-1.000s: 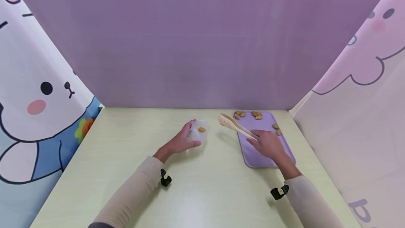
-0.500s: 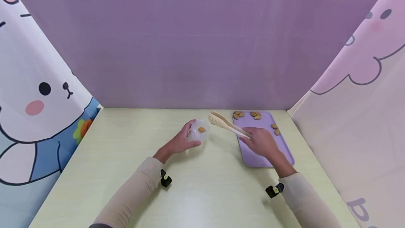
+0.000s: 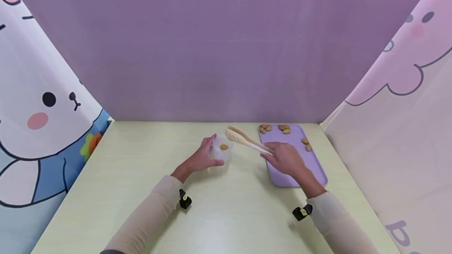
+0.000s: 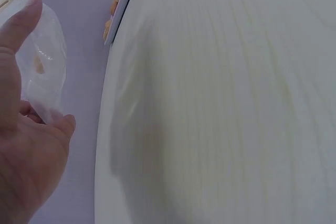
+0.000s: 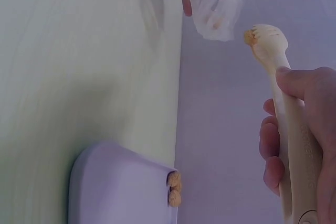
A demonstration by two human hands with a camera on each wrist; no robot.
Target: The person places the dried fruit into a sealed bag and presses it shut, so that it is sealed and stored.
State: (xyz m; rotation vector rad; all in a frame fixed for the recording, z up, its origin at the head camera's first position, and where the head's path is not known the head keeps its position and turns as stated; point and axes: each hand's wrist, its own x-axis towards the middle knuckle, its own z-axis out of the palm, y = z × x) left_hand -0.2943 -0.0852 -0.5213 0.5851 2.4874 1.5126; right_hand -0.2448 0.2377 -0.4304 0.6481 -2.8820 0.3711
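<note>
My left hand (image 3: 202, 157) holds a clear plastic bag (image 3: 216, 154) above the table, thumb and fingers spread around its mouth. One brown oval nut (image 3: 224, 147) lies inside; the bag (image 4: 51, 85) hangs clear of the table in the left wrist view. My right hand (image 3: 286, 160) grips cream-coloured tongs (image 3: 247, 141) by the handles. Their slotted heads are close together at the bag's right rim. In the right wrist view a brown nut (image 5: 249, 37) is pinched between the heads of the tongs (image 5: 273, 43), a short way from the bag (image 5: 218, 11).
Under and beyond my right hand lies a purple tray (image 3: 282, 177) with small groups of nuts (image 3: 285, 128) along its far edge and more nuts (image 3: 306, 144) at its right side. A purple panel (image 3: 219, 69) stands behind the pale wooden table (image 3: 212, 214).
My right hand has moved left with the tongs, from over the tray to the bag's edge. The left hand and the bag have stayed nearly in place.
</note>
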